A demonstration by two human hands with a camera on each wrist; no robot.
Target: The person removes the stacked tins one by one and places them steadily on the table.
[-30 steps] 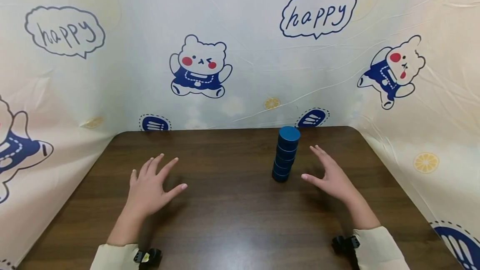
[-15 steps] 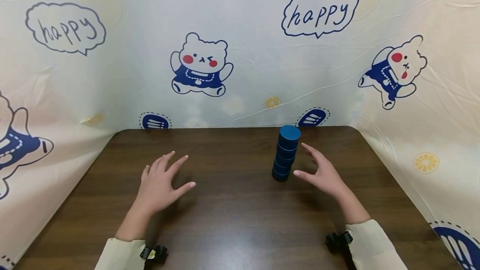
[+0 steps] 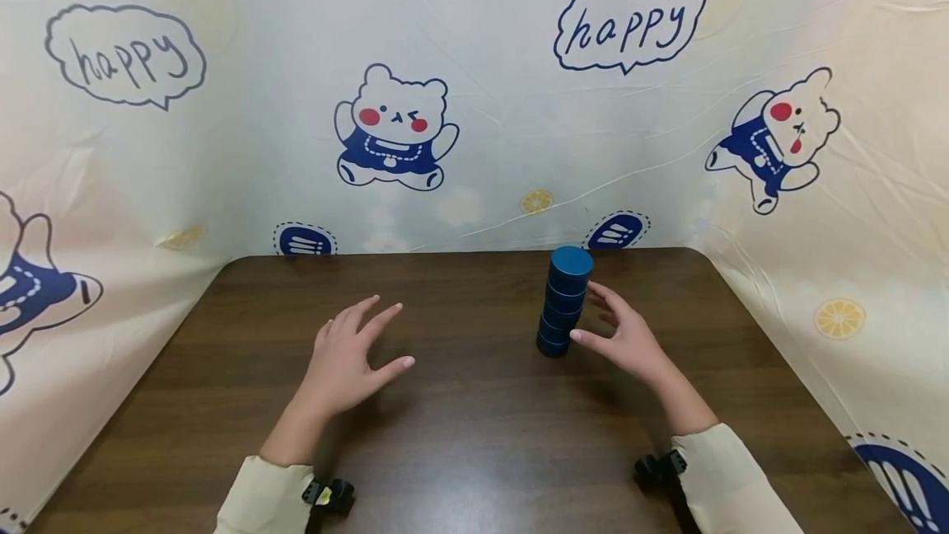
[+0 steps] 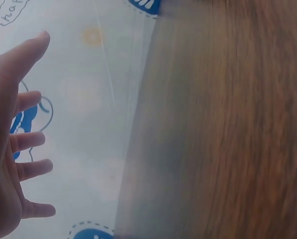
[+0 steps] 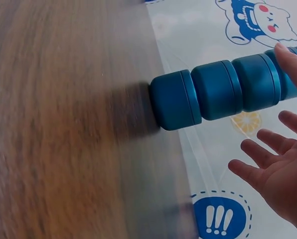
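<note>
Several blue cylindrical tins [image 3: 563,301] are piled into a tall, slightly uneven stack at the back right of the table. Each tin has a lid seam near its upper end, which shows in the right wrist view on the lowest tin [image 5: 173,101]. My right hand [image 3: 628,343] is just right of the stack, thumb in front and fingers spread behind it. In the right wrist view its fingers [image 5: 260,154] are apart from the tins; whether the thumb touches them I cannot tell. My left hand [image 3: 344,363] hovers over the left half of the table, fingers spread and holding nothing.
The brown wooden table [image 3: 474,435] has a back edge close behind the stack. A pale printed cloth [image 3: 489,105] with bears and speech bubbles surrounds the table at the back and sides. A small black wrist camera [image 3: 334,497] sits on the left cuff.
My right hand has moved left, from beside the stack to close around its right side. My left hand has drifted right, towards the table's middle. The stack stays in place.
</note>
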